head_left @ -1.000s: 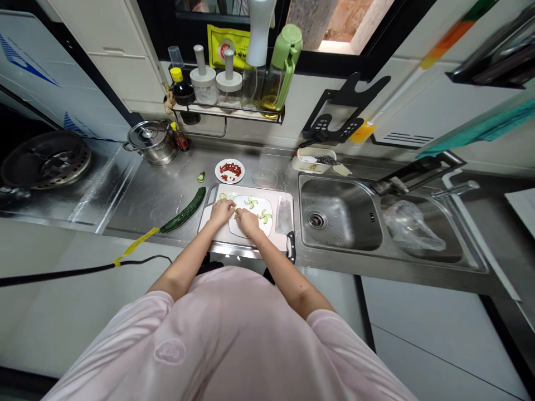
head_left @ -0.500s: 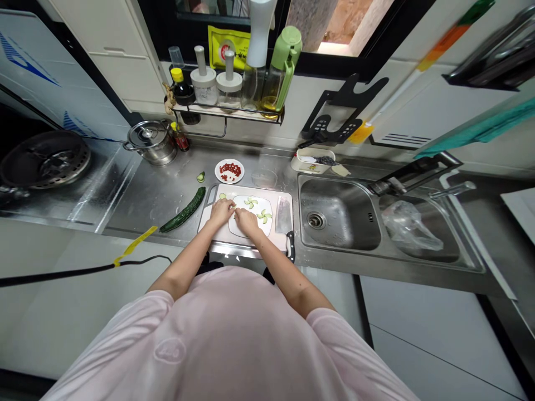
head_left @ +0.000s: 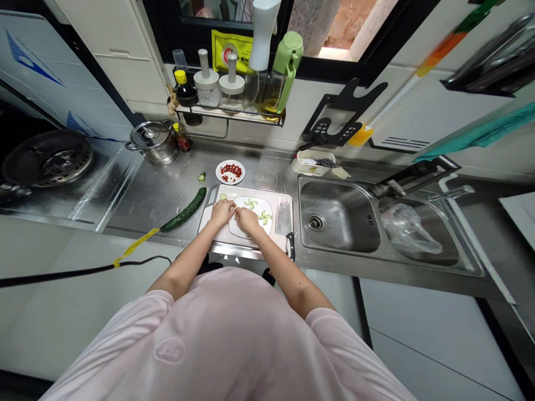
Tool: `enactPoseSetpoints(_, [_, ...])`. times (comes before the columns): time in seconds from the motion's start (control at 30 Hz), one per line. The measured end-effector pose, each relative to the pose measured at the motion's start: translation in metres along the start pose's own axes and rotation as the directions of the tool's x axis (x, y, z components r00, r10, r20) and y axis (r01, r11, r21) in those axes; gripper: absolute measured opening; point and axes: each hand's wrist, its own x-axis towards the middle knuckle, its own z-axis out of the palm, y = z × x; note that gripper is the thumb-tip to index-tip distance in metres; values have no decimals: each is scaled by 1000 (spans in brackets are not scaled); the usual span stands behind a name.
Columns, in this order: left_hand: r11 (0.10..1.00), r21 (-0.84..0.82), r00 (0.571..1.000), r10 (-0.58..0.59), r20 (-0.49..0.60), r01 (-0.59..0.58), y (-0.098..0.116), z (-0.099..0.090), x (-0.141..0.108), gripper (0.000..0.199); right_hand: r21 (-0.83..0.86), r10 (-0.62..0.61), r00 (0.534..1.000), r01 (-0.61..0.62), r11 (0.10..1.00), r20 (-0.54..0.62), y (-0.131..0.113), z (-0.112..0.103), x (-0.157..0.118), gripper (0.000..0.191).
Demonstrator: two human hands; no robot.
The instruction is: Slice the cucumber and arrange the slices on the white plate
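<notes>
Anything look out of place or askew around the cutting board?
The knife: its handle lies at the near right corner of the cutting board, pointing toward the counter edge, and might get bumped. A cucumber offcut lies off the board.

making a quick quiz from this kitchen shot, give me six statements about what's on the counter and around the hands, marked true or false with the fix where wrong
1. Green slices lie on the white plate. True.
2. The left hand grips the knife. False: the left hand is at the white plate's left edge, close to the right hand; the knife lies on the cutting board.
3. Red pieces lie on a small round plate. True.
4. The cucumber lies on the cutting board. False: it lies on the counter, left of the board.
5. The pot is uncovered. False: a lid covers it.
6. A clear plastic bag lies in the right sink basin. True.
</notes>
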Motion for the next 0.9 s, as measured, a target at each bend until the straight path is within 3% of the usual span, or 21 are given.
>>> enactPoseSetpoints(0.13, [998,-66,999,-2,-41,-1,-1,-1,-1,20,139,59,993,-44,989,-104,7,-7,-3,31])
enactPoseSetpoints(0.23, [986,-152,989,-81,-127,61,-9,-2,-2,23,318,105,964,-23,948,-245,22,-16,-15,33])
enactPoseSetpoints(0.37, [954,-221,942,-252,-222,203,-26,-3,-4,28,509,198,852,91,856,-485,49,-29,-44,33])
enactPoseSetpoints(0.47, [932,-233,914,-330,-234,277,-36,-2,-5,31,586,317,757,107,803,-572,70,-33,-68,33])
enactPoseSetpoints(0.63, [934,-159,911,-350,-216,321,-39,-1,4,36,670,413,722,94,737,-555,90,-27,-97,33])
enactPoseSetpoints(0.9, [932,21,923,-355,-151,362,-24,-4,24,42,691,428,740,69,720,-519,87,-18,-105,34])
